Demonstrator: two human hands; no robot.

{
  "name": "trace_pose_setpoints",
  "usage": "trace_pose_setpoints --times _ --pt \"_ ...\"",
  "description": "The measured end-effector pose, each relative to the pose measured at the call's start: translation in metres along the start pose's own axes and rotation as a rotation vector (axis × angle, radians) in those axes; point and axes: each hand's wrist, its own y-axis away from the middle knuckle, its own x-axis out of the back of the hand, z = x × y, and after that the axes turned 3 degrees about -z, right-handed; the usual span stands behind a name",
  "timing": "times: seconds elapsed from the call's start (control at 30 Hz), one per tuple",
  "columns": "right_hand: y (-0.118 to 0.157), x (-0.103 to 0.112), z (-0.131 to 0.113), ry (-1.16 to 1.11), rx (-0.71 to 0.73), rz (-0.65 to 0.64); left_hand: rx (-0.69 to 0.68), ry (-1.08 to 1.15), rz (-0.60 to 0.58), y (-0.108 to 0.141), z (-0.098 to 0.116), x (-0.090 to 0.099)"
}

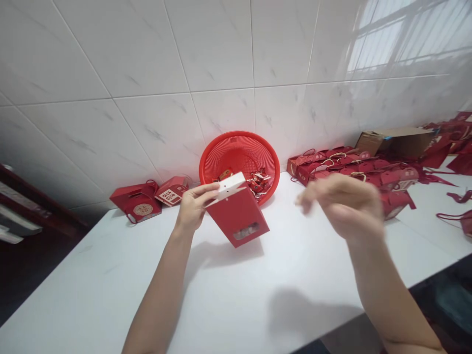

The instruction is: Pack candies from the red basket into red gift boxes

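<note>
My left hand (192, 206) grips the top edge of a red paper gift box (238, 211) between thumb and fingers. The box is tilted above the white table. White inner flaps show at its upper end, and a small clear window sits near its lower end. Behind it, a red plastic basket (275, 152) leans by the wall, with wrapped candies (260, 182) inside, partly hidden by the box. My right hand (342, 206) is raised to the right of the box, apart from it. Motion blurs its fingers, so I cannot see whether they hold anything.
Two closed red gift boxes (142, 200) stand by the wall at the left. Many more red boxes (342, 164) with cord handles are packed together at the right. An open cardboard box (393, 140) is behind them. Red ribbons (459, 196) lie at the far right.
</note>
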Motion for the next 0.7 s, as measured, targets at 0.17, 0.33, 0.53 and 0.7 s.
trace_pose_setpoints --times 0.17,0.33,0.53,0.7 --pt "-0.011 -0.036 0.045 0.021 -0.027 -0.123 -0.685 -0.110 0.147 0.035 0.038 -0.014" --pt "-0.011 -0.058 0.076 0.020 -0.121 -0.183 -0.724 -0.314 0.026 0.043 0.043 -0.031" --pt "-0.015 -0.055 0.085 -0.142 -0.248 -0.166 -0.352 -0.127 0.052 0.003 0.036 -0.042" --pt "-0.006 -0.056 0.088 -0.169 -0.253 -0.091 -0.325 -0.177 0.022 0.008 0.039 -0.049"
